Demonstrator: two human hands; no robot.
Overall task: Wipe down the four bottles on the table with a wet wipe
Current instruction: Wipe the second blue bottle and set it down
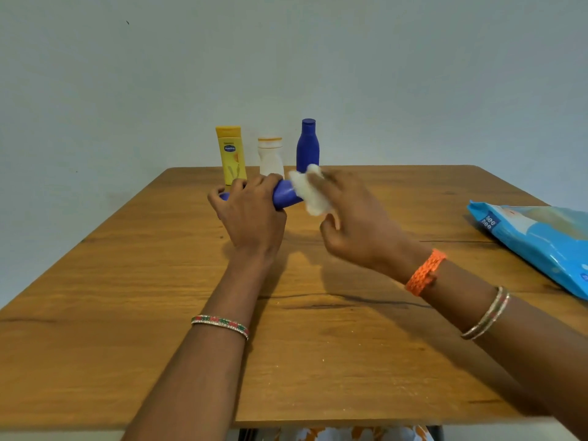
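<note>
My left hand [251,211] grips a blue bottle [286,195] held sideways above the wooden table [159,297], its cap end poking out at the left of my fingers. My right hand [353,224] holds a white wet wipe [310,192] pressed against the bottle's right end; the hand is motion-blurred. Three bottles stand upright in a row at the table's far edge: a yellow bottle [231,154], a white bottle [270,155] with an orange ring at its cap, and a second blue bottle [307,144] partly behind the wipe.
A blue pack of wet wipes [537,243] lies flat at the table's right edge. A pale wall rises right behind the far edge. The table's near edge runs below my forearms, with patterned cloth showing under it.
</note>
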